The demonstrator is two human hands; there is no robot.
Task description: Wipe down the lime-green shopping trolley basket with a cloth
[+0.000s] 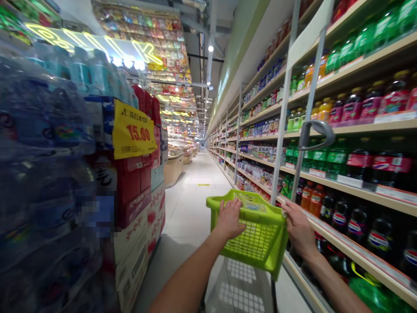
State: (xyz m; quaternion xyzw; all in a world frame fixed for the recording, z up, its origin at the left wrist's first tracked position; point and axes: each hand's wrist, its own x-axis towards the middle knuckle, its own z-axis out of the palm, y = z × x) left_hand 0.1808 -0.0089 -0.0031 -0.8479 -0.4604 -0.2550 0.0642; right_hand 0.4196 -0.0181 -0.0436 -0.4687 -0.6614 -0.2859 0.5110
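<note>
1. The left hand (230, 219) lay half-open, draped over the lime-green cart basket's (257, 239) near rim, seemingly for steering.
2. The right hand (299, 227), partly curled, met its corner; grip unclear.
3. The basket stood beside soda shelves (358, 256).

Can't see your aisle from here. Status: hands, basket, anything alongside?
Left hand on green basket; right hand at its right corner. Drink shelves close on right, bottle packs stacked left. Pale floor ahead between them.
</note>
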